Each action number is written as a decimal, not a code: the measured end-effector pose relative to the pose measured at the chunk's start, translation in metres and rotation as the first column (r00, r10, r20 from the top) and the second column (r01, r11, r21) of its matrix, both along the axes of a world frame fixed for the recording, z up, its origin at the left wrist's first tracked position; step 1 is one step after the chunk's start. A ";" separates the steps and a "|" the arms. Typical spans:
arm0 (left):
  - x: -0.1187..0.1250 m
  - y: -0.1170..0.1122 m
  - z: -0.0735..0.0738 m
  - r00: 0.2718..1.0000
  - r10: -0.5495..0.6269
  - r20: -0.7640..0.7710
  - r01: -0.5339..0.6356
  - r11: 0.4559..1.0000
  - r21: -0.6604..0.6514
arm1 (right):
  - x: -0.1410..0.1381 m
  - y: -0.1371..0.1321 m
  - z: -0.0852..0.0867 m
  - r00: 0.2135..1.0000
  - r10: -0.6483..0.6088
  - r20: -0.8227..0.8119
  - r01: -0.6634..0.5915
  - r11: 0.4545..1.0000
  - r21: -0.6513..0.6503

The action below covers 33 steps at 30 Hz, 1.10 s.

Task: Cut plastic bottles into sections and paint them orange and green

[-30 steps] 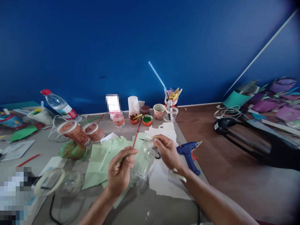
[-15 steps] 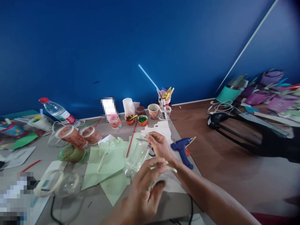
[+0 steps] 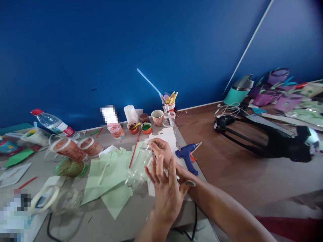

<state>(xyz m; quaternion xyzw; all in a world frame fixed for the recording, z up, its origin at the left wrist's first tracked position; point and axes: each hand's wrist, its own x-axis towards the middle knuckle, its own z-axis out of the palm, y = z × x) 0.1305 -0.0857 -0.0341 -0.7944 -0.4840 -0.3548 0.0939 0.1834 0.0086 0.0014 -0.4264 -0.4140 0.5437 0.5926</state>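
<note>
My left hand [image 3: 166,188] is held up in front of me with its fingers spread and stretched out. Green paint marks its thumb. Beyond it, my right hand [image 3: 162,151] has thumb and fingertips pinched together over the paper; what they hold is too small to name. A clear plastic bottle [image 3: 135,176] lies on its side just left of both hands, partly covered by them. Under and beside it are pale green paper sheets [image 3: 113,198] and torn white paper [image 3: 168,135]. A blue glue gun [image 3: 188,156] rests right of my right hand.
Paint cups [image 3: 146,127], a paper cup [image 3: 157,118] and a cup of wooden cutlery [image 3: 171,102] stand along the blue wall. Painted containers [image 3: 66,149] and a water bottle [image 3: 54,125] are at left. At right lie a black stand-like object [image 3: 267,143] and a teal flask [image 3: 236,94].
My left hand has turned and opened, its curled fingers now spread. My right hand stays pinched near the bottle. The view has shifted slightly to the right.
</note>
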 end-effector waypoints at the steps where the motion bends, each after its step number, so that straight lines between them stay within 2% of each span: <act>1: -0.002 0.000 0.000 1.000 0.015 -0.023 -0.016 0.999 -0.028 | 0.000 0.001 -0.001 1.000 -0.007 -0.004 0.007 1.000 0.000; 4: -0.011 -0.004 0.003 0.994 0.058 -0.092 -0.066 0.994 -0.084 | 0.000 0.004 -0.004 1.000 -0.026 -0.007 0.026 1.000 -0.001; 7: -0.020 -0.008 0.009 0.986 0.050 -0.160 -0.060 0.996 -0.059 | -0.002 0.005 -0.005 1.000 -0.026 -0.016 0.026 1.000 0.000; 12: -0.045 -0.017 0.021 0.984 -0.082 -0.157 0.084 0.996 0.006 | -0.004 0.006 -0.007 0.996 -0.022 -0.091 0.022 1.000 0.003; 16: -0.069 -0.020 0.040 0.986 -0.135 -0.099 0.144 0.985 0.091 | -0.005 0.008 -0.010 0.992 -0.021 -0.128 0.022 1.000 0.011; 18: -0.076 -0.019 0.049 0.976 -0.204 -0.081 0.215 0.965 0.152 | -0.006 0.009 -0.011 0.991 -0.019 -0.135 0.021 1.000 0.010; 21: -0.075 -0.019 0.057 0.931 -0.336 -0.144 0.359 0.915 0.182 | -0.007 0.010 -0.013 0.993 -0.007 -0.116 0.007 1.000 -0.003; 23: -0.067 -0.019 0.058 0.913 -0.378 -0.152 0.402 0.899 0.174 | -0.007 0.009 -0.013 0.995 -0.003 -0.100 0.002 1.000 -0.013; 28: -0.050 -0.020 0.054 0.916 -0.401 0.014 0.396 0.910 0.126 | -0.006 0.008 -0.015 0.997 -0.002 -0.071 0.002 1.000 -0.002; 33: -0.054 -0.016 0.050 0.937 -0.340 -0.082 0.348 0.931 0.113 | -0.005 0.007 -0.012 0.999 0.010 -0.036 -0.010 1.000 -0.016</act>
